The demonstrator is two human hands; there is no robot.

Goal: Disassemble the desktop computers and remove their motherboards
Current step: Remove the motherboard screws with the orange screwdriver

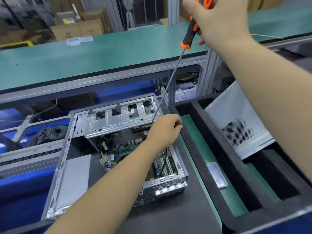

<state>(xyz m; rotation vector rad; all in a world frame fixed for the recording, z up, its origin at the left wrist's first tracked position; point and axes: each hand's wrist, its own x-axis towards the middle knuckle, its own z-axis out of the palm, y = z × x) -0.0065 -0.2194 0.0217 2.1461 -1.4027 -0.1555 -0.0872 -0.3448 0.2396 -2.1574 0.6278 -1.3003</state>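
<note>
Nearest me, my left forearm crosses the open desktop case, which lies on its side on the dark bench mat. Inside it I see the motherboard, green, still seated in the case floor, with cables bunched at its left. My left hand sits at the case's far right corner, fingers curled in around the tip of the screwdriver; whether they actually pinch the shaft I cannot tell, since the hand's back hides the contact. The tip meets the silver drive cage, which spans the far part of the case above the board.

To the right, a black foam tray holds a small metal plate in one slot, and a white perforated side panel leans in the next.

Higher up, my right hand grips the orange-and-black handle, the long shaft slanting down and left. Beyond runs a green shelf, with cardboard boxes behind.
</note>
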